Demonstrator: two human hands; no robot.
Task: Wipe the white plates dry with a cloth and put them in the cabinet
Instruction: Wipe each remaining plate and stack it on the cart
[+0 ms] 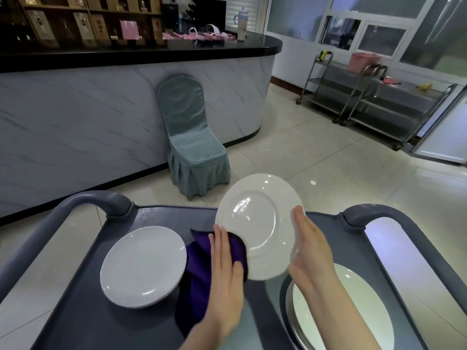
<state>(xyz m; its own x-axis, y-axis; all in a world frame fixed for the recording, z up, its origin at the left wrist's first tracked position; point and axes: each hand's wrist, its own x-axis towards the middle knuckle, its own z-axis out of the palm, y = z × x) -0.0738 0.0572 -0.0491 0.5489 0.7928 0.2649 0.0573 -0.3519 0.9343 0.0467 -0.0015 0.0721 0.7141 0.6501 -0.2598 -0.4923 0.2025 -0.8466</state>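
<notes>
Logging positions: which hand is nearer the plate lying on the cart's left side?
Left. The left hand rests on the purple cloth beside that plate; the right hand is beyond the raised plate.

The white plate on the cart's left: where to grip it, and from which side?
Probably the near rim, from the person's side: the white plate lies flat on the cart, and its rim overhangs its base there, leaving room for fingertips.

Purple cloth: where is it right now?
Head view, centre of the cart top: the purple cloth lies under the left hand, which presses it to the lower-left edge of the held plate; the flat plate sits just to its left.
</notes>
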